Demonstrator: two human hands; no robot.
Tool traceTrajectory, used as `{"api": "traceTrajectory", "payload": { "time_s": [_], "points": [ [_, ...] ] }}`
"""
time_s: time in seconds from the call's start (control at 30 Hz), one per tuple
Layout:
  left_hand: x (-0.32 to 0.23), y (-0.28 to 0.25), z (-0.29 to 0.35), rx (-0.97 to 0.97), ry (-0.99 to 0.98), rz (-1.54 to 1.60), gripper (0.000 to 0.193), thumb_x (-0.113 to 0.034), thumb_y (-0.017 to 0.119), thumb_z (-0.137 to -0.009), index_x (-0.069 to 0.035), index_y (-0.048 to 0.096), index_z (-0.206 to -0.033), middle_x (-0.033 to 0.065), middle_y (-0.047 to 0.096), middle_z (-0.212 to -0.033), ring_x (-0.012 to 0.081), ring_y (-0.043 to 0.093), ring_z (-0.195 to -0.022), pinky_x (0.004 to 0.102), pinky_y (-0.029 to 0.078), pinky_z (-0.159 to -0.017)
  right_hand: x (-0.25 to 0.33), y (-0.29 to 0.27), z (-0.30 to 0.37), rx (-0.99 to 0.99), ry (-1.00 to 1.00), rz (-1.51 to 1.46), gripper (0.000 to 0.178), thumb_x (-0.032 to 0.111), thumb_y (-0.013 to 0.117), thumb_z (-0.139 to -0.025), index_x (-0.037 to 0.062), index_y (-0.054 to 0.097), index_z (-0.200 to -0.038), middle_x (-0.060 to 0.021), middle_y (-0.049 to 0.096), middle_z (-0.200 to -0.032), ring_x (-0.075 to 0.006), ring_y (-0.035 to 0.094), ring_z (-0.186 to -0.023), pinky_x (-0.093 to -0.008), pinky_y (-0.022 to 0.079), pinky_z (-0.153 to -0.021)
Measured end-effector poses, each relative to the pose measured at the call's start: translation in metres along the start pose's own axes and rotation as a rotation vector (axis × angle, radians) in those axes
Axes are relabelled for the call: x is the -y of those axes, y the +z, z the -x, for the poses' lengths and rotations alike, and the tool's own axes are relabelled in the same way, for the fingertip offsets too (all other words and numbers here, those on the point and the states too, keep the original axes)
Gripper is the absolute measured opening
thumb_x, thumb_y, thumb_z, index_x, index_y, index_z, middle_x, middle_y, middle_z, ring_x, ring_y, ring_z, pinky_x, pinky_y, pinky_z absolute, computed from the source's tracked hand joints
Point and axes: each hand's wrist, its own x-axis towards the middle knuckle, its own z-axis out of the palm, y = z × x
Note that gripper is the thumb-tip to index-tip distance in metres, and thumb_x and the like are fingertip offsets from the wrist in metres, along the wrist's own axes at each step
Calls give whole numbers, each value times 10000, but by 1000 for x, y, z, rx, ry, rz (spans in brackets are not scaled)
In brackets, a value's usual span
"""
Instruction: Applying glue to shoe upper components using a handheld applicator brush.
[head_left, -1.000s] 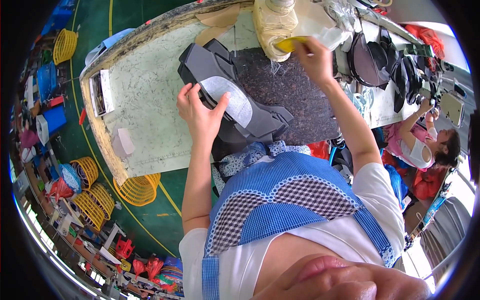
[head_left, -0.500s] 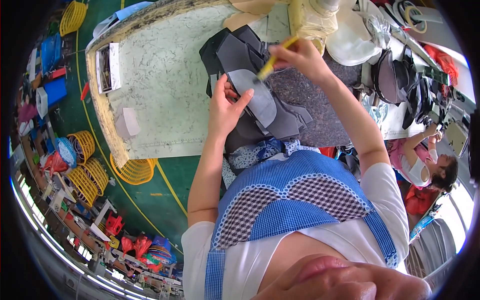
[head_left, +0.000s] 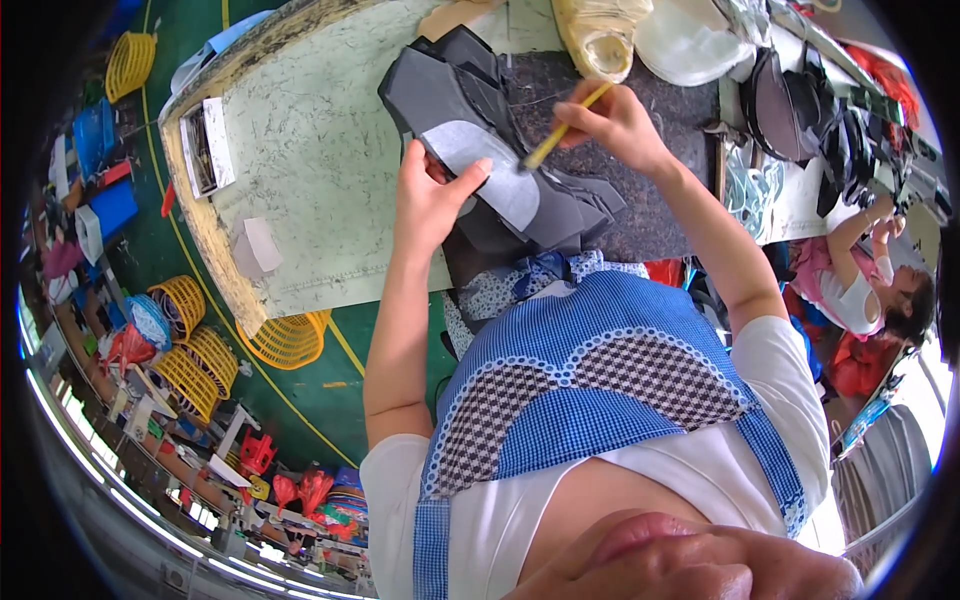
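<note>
On desk (head_left: 330,200): left hand (head_left: 432,200), fingers spread, pins grey piece (head_left: 490,165) flat atop stack (head_left: 470,90); right hand (head_left: 615,125) pinches yellow brush (head_left: 555,138), tip touching piece.

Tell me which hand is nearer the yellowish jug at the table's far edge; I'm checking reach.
Right. The right hand, holding a yellow brush, is just below the jug. The left hand presses the grey pieces, farther down and to the left.

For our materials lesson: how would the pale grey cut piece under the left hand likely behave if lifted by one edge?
The pale grey piece looks thin and flat, so probably floppy and light. The left hand presses it onto the dark stack, suggesting it shifts easily.
</note>
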Motion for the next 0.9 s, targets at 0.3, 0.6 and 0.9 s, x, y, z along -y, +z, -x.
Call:
{"api": "traceTrajectory", "payload": {
  "time_s": [0.3,0.6,0.9],
  "points": [
    [-18,9,-5,105,130,-74,447,-7,726,-770,26,481,-1143,92,604,-1046,156,605,-933,302,501,-832,-22,-6,43,-51,-286,-119,215,192,655,-890,-12,588,-904,-117,676,-918,-160,672,-834,-262,560,-750],
    [-6,6,-9,148,11,109,455,55,651,-802,0,430,-1196,102,576,-1124,168,586,-1006,312,479,-889,-51,-19,57,-95,-211,-12,228,190,671,-881,-17,581,-916,-112,667,-880,-146,666,-806,-260,561,-733],
    [-6,-1,-19,119,-305,401,191,-110,471,-955,-48,503,-1133,86,624,-1061,188,646,-918,343,551,-794,32,25,36,-91,-438,-34,169,140,686,-864,-1,602,-907,-72,666,-835,-115,651,-724,-235,529,-630]
  ]
}}
